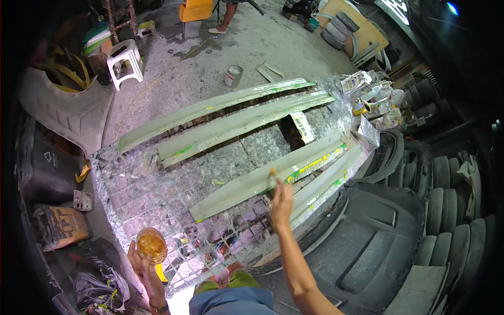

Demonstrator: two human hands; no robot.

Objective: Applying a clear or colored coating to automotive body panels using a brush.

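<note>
At the near left, a round cup of amber liquid (151,245) is cupped from below in the left hand (143,265), the fingers curled around its base; it is held just off the near-left corner of the table (137,195). The table is a wire grid thickly crusted with old pale splatter. Further in, toward the right, a small brush (273,177) is pinched in the right hand (282,202), the fingers pressed together on its handle, and its tip is laid on the nearest long grey-green strip (262,178). This strip lies slantwise across the table, running from near left to far right, with patches of yellow and green showing along its right part. A narrower strip (328,180) lies just beside it on the right. Beyond these, two more long strips (231,118) are laid side by side across the far part of the table. On the far right edge a clutter of cans and cartons (367,100) is piled. On the concrete floor beyond, a small tin (233,75) is stood, and a white plastic stool (125,62) is seen at the far left. Stacked tyres (446,173) are ranged along the right.
</note>
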